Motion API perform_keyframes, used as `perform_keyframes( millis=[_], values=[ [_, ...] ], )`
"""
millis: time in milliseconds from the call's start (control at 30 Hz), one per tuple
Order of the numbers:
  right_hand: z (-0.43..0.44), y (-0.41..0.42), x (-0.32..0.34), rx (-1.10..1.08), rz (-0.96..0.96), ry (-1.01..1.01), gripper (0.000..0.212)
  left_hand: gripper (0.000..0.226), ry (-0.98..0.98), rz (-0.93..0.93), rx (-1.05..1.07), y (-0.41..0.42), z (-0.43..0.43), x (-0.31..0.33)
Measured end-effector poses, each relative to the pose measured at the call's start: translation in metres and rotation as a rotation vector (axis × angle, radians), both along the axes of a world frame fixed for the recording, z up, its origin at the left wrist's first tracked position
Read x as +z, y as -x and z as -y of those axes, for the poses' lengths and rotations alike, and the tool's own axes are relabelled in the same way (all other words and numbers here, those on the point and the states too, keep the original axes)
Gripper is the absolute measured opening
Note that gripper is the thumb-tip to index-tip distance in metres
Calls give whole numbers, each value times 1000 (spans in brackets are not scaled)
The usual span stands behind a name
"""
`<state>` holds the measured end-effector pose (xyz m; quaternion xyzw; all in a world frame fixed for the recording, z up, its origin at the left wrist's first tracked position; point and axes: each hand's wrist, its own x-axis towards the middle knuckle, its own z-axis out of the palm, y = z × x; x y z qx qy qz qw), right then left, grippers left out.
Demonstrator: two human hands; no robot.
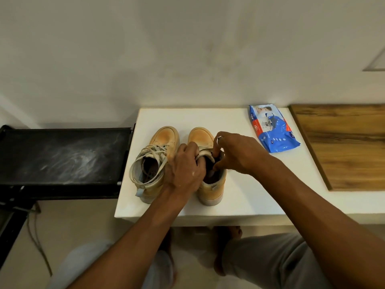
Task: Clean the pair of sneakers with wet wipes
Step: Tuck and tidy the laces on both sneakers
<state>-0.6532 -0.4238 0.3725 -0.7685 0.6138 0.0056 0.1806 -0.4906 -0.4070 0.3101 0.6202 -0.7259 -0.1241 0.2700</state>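
Tan sneakers are set side by side on the table. The right one's collar is gripped by the left hand and pinched by the right hand. Wiping seems not begun; next, a wipe must be pulled from the pack, far right.

Plain off-white wall across the far side, lightly smudged, evenly lit. White low table set against it; wood-grain board adjoining on the right, black dusty rack shelf on the left. Pale floor near, grey cord trailing at left.
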Motion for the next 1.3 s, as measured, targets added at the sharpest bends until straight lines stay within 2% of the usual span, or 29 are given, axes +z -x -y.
perform_keyframes(
  millis=[133,300,400,567,733,900,1033,1133,1300],
  values=[
    [1,-4,-2,-9,41,78,28,14,-8,-4,-3,-5,1,0],
    [7,-7,-3,-133,277,66,20,17,8,-15,10,-5,0,-1],
    [6,-8,-2,-179,344,62,17,19,11,-8,43,-3,1,0],
    [6,-10,-8,-282,353,51,20,30,15,0,40,-3,4,5],
    [7,-7,-8,-290,326,15,21,40,-14,-59,42,-5,5,12],
    [6,8,-5,-330,322,-206,32,50,-114,-132,77,-1,5,16],
    [6,10,-7,-321,263,-217,52,43,-58,-38,3,2,7,15],
    [5,6,-5,-315,256,-174,52,40,-37,-15,9,1,8,17],
    [6,7,-6,-316,189,-197,55,46,-13,-93,-7,-1,6,18]
  ],
)
